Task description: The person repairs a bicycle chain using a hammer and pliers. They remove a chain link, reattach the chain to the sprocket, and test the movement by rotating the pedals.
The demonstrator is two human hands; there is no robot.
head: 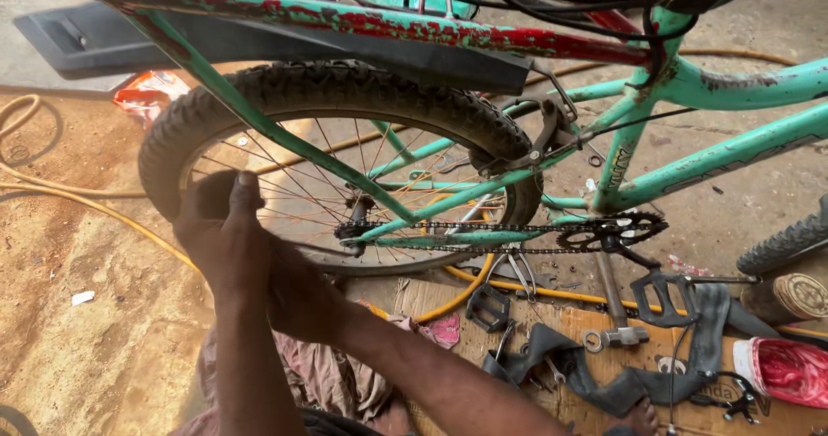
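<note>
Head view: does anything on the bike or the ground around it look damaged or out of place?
The rear carrier bar has red paint flaking off to green. Tools, a pedal and a cut inner tube lie scattered on cardboard. Both hands are at the rear wheel.

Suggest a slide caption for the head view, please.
Both hands at the rear wheel of a green bicycle, tools on cardboard.

Both hands point(250, 255) at the rear wheel point(336, 160), tools point(604, 337) lying right
</note>
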